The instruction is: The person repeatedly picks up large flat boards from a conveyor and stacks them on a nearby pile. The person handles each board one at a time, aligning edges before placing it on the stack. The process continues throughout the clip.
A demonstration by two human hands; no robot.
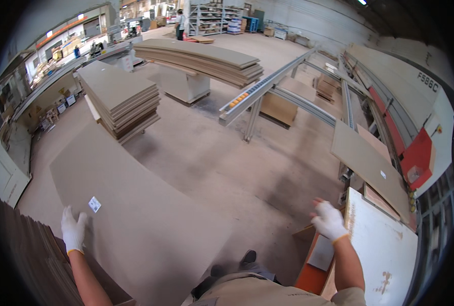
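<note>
In the head view, the person's left hand, in a white knit glove, lies flat with fingers spread on the near left edge of a large brown fibreboard panel. The palm presses on the board's surface; the hand grips nothing between the fingers as far as the view shows. Just beyond the fingertips, a small white label sits on the panel. The panel stretches away from that hand, up and to the right across the concrete floor, and its near right corner ends close to the person's dark shoe. To the left of and below the left hand, a stack of dark corrugated sheets fills the lower corner.

The right hand, also gloved in white, is held in the air with fingers open and loosely splayed, holding nothing. It hovers just beside the left edge of a white tabletop, well apart from the panel. Under that hand an orange cabinet side shows.

Farther ahead of the left hand stands a pile of similar boards, and beyond it a second, longer pile on a pale machine base. Ahead of the right hand runs a grey roller conveyor rail, with a loose board lying on the machine frame to its right.
</note>
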